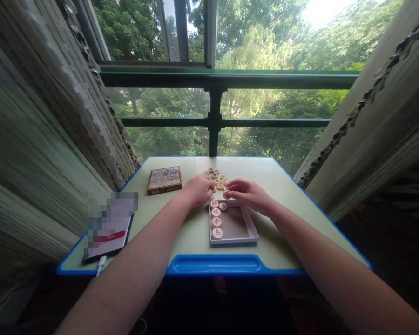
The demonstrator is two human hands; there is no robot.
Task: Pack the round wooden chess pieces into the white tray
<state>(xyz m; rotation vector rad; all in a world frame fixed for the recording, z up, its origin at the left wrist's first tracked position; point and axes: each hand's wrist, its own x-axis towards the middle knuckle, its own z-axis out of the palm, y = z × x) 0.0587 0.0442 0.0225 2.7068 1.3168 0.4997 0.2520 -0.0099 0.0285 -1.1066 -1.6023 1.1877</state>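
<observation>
The right hand (pixel 246 193) is pinching a xiangqi piece (pixel 226 195) near the far edge of the box tray (pixel 234 241), gripping its side, probably to leave the face free. The left hand (pixel 199 190) is curling beside the loose pieces (pixel 220 186); whether it is holding one, I cannot tell. Red-marked pieces (pixel 216 222) are lining the tray's left wall, which is presumably keeping their column straight.

- Tray (pixel 234 241) behind trough (pixel 216 264) at surface's (pixel 282 228) front edge.
- In tray: four pieces (pixel 216 221) along left wall; fifth piece (pixel 223 206) right of the farthest.
- Loose pieces (pixel 220 186) behind tray, toward far edge, between left hand (pixel 198 190) and right hand (pixel 247 193).
- Box (pixel 165 178) near far left corner.
- Tablet (pixel 111 225) by left edge, toward front left corner; plug (pixel 101 265) at near end.
</observation>
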